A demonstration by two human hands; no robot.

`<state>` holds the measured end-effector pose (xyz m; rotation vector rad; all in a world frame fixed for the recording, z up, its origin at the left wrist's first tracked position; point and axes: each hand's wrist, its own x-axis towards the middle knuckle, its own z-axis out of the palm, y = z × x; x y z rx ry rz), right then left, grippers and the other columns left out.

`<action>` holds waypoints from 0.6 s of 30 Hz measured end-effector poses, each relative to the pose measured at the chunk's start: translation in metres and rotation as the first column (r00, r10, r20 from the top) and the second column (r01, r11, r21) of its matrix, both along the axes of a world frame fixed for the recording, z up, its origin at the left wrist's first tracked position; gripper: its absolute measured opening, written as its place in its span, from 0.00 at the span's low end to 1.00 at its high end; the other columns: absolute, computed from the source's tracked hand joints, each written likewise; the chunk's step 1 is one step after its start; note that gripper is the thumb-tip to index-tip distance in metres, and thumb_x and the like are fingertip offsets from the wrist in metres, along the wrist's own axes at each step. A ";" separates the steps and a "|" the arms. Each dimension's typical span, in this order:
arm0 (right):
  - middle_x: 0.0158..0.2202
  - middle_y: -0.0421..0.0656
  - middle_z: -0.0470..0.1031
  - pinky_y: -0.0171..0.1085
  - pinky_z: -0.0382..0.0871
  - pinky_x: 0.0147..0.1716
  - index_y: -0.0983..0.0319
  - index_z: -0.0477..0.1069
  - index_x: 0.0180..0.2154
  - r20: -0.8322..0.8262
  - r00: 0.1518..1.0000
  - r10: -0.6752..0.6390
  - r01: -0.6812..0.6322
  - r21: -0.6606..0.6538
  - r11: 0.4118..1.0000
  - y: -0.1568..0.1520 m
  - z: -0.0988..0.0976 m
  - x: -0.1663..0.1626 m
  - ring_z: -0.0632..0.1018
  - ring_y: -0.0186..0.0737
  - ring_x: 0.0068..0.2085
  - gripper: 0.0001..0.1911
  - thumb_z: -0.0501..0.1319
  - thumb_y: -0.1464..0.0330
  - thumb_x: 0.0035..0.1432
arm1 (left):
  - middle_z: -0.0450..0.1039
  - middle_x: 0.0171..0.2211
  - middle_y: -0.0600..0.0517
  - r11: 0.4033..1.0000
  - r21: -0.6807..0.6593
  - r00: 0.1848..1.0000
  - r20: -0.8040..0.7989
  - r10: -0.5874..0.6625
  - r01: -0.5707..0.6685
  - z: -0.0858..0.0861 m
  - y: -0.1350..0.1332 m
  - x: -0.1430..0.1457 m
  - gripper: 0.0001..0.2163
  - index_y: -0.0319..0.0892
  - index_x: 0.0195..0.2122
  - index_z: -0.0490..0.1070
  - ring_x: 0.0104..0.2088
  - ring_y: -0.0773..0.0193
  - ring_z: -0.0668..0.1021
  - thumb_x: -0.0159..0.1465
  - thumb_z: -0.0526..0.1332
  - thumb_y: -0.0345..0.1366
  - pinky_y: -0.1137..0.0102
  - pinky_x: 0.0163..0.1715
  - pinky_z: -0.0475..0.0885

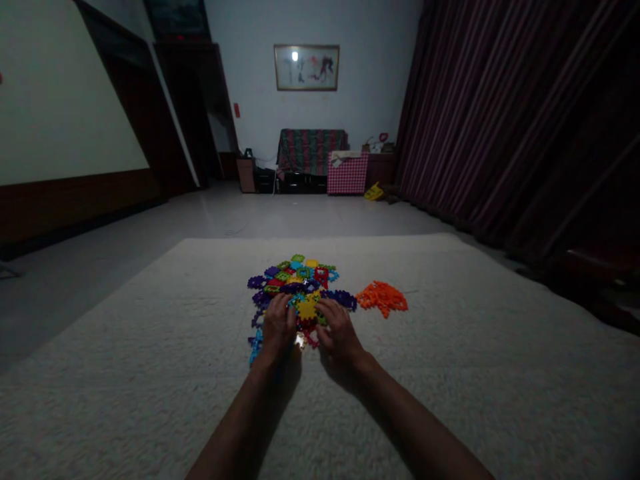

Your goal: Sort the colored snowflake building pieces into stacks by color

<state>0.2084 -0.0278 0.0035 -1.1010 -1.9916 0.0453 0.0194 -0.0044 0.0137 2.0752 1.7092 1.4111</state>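
A mixed pile of toothed plastic building pieces (307,309) in yellow, purple, blue, green and red lies on the pale mat. My left hand (278,328) reaches into its near left side, fingers bent forward over the pieces and the thumb apart. On the near right side, my right hand (341,331) touches pieces with its fingers parted from the thumb. A yellow piece sits between both hands, and neither hand visibly grips a piece. The undersides of the fingers are hidden. To the right lies a separate heap of orange pieces (383,297).
The pale textured mat (450,387) spreads over the grey tiled floor (225,213). Dark curtains (465,113) hang along the right side. Against the far wall stand a cloth-covered piece of furniture (313,150) and a red checked cloth (347,175), near a yellow object (373,193).
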 end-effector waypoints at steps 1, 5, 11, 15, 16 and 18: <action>0.58 0.54 0.72 0.54 0.64 0.62 0.63 0.70 0.57 -0.011 0.996 -0.083 0.083 0.001 0.997 0.007 0.000 0.016 0.69 0.52 0.62 0.24 0.57 0.73 0.57 | 0.77 0.51 0.42 0.998 -0.011 0.998 -0.016 -0.063 0.063 -0.001 0.004 0.018 0.14 0.42 0.49 0.75 0.56 0.53 0.77 0.64 0.55 0.30 0.55 0.62 0.71; 0.61 0.56 0.68 0.58 0.61 0.63 0.63 0.69 0.58 -0.001 0.874 -0.487 0.486 -0.067 0.872 0.035 -0.004 0.086 0.66 0.56 0.64 0.26 0.58 0.68 0.58 | 0.76 0.53 0.44 0.944 -0.073 0.926 -0.185 -0.330 0.322 -0.020 0.006 0.087 0.17 0.44 0.49 0.76 0.57 0.53 0.76 0.60 0.59 0.26 0.54 0.59 0.73; 0.71 0.58 0.55 0.63 0.55 0.64 0.62 0.58 0.67 0.209 0.680 -0.703 0.729 -0.296 0.617 0.055 -0.016 0.154 0.58 0.64 0.69 0.44 0.63 0.50 0.55 | 0.73 0.58 0.41 0.943 -0.124 0.862 -0.382 -0.333 0.309 -0.037 -0.006 0.113 0.15 0.41 0.48 0.76 0.66 0.45 0.67 0.64 0.56 0.25 0.45 0.63 0.66; 0.73 0.59 0.48 0.66 0.53 0.64 0.60 0.53 0.70 0.298 0.710 -0.637 0.696 -0.429 0.576 0.067 -0.008 0.169 0.56 0.66 0.71 0.50 0.64 0.45 0.54 | 0.74 0.58 0.42 0.942 -0.173 0.859 -0.388 -0.334 0.288 -0.027 -0.007 0.106 0.14 0.42 0.46 0.77 0.66 0.43 0.67 0.65 0.55 0.25 0.45 0.62 0.65; 0.74 0.59 0.46 0.67 0.54 0.62 0.59 0.52 0.71 0.319 0.726 -0.609 0.681 -0.458 0.572 0.072 -0.004 0.171 0.55 0.68 0.71 0.52 0.65 0.44 0.53 | 0.74 0.57 0.42 0.941 -0.177 0.858 -0.387 -0.337 0.289 -0.025 -0.007 0.106 0.13 0.42 0.46 0.77 0.66 0.43 0.67 0.65 0.55 0.25 0.45 0.62 0.65; 0.74 0.59 0.44 0.68 0.56 0.60 0.57 0.52 0.71 0.360 0.763 -0.537 0.643 -0.517 0.565 0.080 0.003 0.175 0.53 0.73 0.71 0.56 0.68 0.43 0.48 | 0.74 0.57 0.41 0.938 -0.179 0.856 -0.384 -0.345 0.298 -0.023 -0.007 0.106 0.13 0.42 0.44 0.77 0.66 0.43 0.67 0.65 0.55 0.25 0.45 0.62 0.65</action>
